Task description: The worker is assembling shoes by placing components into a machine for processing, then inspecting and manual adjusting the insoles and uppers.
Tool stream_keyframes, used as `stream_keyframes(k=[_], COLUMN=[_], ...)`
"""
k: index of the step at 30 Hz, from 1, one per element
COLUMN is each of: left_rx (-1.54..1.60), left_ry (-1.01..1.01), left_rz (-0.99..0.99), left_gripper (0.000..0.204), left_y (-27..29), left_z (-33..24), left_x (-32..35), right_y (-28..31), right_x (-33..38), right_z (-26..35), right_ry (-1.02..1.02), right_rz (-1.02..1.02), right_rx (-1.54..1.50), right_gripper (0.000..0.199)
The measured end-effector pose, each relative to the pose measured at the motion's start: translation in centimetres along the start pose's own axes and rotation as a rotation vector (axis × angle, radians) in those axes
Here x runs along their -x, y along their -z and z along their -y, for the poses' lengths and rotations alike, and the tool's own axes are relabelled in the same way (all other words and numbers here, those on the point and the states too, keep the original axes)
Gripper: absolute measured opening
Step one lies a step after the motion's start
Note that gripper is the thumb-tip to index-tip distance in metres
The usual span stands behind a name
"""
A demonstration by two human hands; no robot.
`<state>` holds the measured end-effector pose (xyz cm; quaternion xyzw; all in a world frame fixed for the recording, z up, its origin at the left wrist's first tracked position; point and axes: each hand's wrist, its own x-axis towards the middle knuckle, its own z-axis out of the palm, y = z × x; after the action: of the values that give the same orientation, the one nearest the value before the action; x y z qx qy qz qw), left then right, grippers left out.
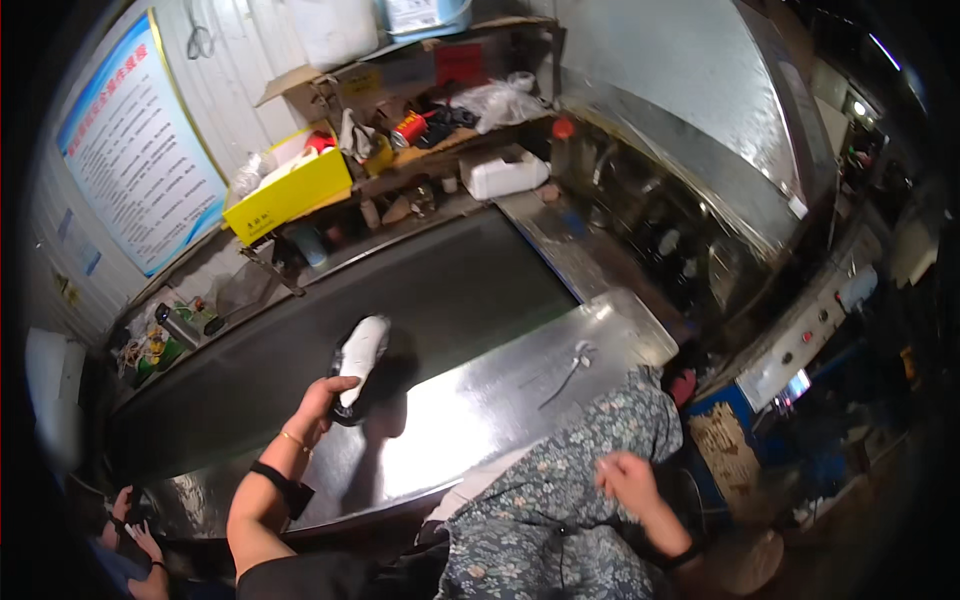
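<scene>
While a dark belt stretches across the middle from near left to far right, a bent metal hood rises beyond its far right end. Along the belt's near side lies a shiny steel ledge, lit by a bright glare. A floral apron covers the person's lap at the near right, reaching up to the ledge. On the far left wall hangs a blue-and-white poster; to its right, beyond the belt, sits a yellow box with mixed items inside. Farther right, a white jug lies near the belt's far edge. The left hand grips the near end of a shoe piece, its thumb pressed on the white face, with a black rim showing around it. This piece is over the belt, just beyond the ledge, its shadow falling to the right; whether it touches the belt I cannot tell. At the near right, the right hand is over the apron with its fingers loosely curled and appears to hold nothing; contact with the cloth is unclear. Another person's hand shows at the near left, beside the ledge. On the far shelf stands clutter with a red can, and a thin wire lies on the ledge's right part.
</scene>
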<state>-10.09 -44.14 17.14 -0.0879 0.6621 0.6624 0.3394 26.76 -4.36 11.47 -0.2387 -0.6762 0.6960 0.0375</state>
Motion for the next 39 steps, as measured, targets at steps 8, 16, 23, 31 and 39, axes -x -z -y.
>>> stream_keyframes(k=[8,16,23,31,39], left_rx=[-0.350,-0.839,-0.584,-0.647,-0.775], left_ry=[-0.402,-1.102,-1.402,-1.307,-1.162], left_rz=[0.649,0.895,0.844,0.930,0.777], left_gripper=[0.083,0.111,0.088,0.086,0.078], left_y=[-22.1,-33.9,-34.5,-34.9,-35.9], left_z=[3.7,4.0,7.8,5.2,4.2], left_x=[9.7,14.2,16.2,14.6,9.7], right_y=[2.4,2.2,2.1,1.5,0.8], right_x=[-2.5,6.8,10.8,8.0,2.1], right_z=[13.1,10.0,8.8,10.3,8.1], right_ry=[0.601,0.938,0.947,0.843,0.687], right_rz=[-0.177,-0.379,-0.290,-0.354,-0.398], right_rx=[0.032,0.632,0.682,0.630,0.413], right_gripper=[0.071,0.054,0.067,0.068,0.071])
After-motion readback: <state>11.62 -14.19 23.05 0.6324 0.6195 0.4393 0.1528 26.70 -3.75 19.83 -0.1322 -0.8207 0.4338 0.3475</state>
